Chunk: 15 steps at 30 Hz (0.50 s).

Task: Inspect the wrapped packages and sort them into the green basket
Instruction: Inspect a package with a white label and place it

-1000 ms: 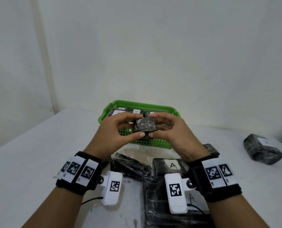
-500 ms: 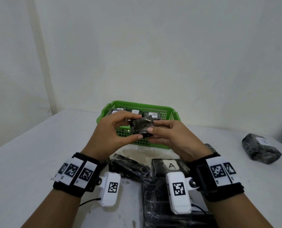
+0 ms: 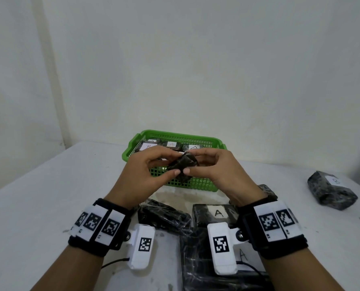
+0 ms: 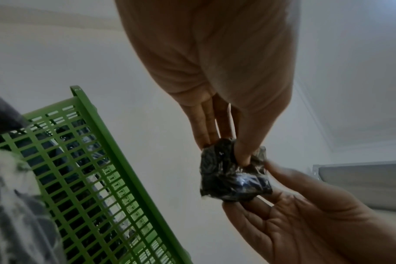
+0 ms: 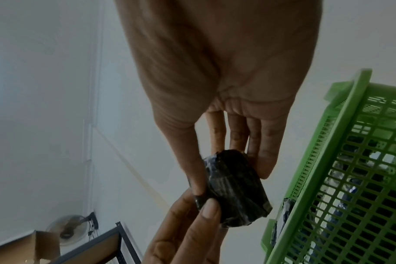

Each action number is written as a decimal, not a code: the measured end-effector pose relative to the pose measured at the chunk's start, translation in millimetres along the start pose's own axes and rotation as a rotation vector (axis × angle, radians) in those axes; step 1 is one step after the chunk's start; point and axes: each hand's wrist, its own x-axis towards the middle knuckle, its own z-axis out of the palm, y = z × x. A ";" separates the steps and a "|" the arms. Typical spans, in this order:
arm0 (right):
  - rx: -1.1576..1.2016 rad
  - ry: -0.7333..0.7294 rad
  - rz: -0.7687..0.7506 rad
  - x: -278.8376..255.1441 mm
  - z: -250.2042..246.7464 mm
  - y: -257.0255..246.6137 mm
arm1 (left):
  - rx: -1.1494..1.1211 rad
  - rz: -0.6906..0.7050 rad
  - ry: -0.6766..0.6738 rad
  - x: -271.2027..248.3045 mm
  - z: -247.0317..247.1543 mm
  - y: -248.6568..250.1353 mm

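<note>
Both hands hold one small black wrapped package [image 3: 183,164] above the near wall of the green basket [image 3: 195,183]. My left hand [image 3: 151,164] pinches its left side between thumb and fingers. My right hand [image 3: 212,164] pinches its right side the same way. The left wrist view shows the package [image 4: 233,176] tilted between the fingertips of both hands. The right wrist view has the package [image 5: 233,187] beside the basket [image 5: 341,178]. Several labelled packages lie in the basket, marked A [image 3: 193,147] and B [image 3: 148,146].
On the white table [image 3: 38,196] in front of the basket lie more black packages: one unlabelled [image 3: 164,216], one marked A [image 3: 214,213], a large one [image 3: 198,269] under my right wrist. A lone package [image 3: 332,192] sits at the far right.
The small package has been turned between the fingers and now sits tilted. Both hands stay above the basket's near wall, a little higher in the picture.
</note>
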 end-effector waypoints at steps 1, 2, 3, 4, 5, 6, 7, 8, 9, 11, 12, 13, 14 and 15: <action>0.026 -0.007 0.006 -0.3 0.3 0.4 | -0.026 -0.004 0.016 -0.3 -0.4 -1.0; 0.074 -0.010 0.021 -0.2 0.8 1.5 | -0.073 -0.021 0.034 -0.6 -0.5 -1.4; 0.139 -0.007 0.046 0.4 1.5 2.8 | -0.132 -0.043 0.052 -0.6 -0.4 -1.5; 0.208 -0.005 0.080 0.7 2.2 3.4 | -0.193 -0.059 0.072 -0.4 -0.2 -1.4; 0.261 -0.007 0.121 0.4 2.7 3.4 | -0.240 -0.064 0.092 -0.2 0.2 -1.2; 0.298 -0.020 0.161 -0.2 3.0 3.3 | -0.270 -0.058 0.107 -0.1 1.1 -0.8; 0.325 -0.046 0.194 -1.0 3.4 3.4 | -0.280 -0.047 0.110 -0.1 1.8 -0.1; 0.347 -0.078 0.212 -2.1 3.9 3.3 | -0.272 -0.033 0.101 0.1 2.7 0.3; 0.369 -0.101 0.211 -2.9 4.6 3.1 | -0.245 -0.011 0.083 0.2 3.4 0.4; 0.380 -0.095 0.171 -2.5 5.0 2.1 | -0.161 0.033 0.049 0.4 4.2 -0.8; 0.366 -0.075 0.151 -1.4 4.8 1.9 | -0.117 0.046 0.037 0.4 4.4 -1.3; 0.348 -0.056 0.137 -0.2 4.5 1.9 | -0.080 0.054 0.028 0.7 4.6 -1.9; 0.331 -0.039 0.131 1.4 4.1 2.1 | -0.054 0.060 0.021 0.8 5.3 -2.1; 0.316 -0.029 0.130 2.4 4.4 1.6 | -0.040 0.062 0.020 0.6 6.1 -1.8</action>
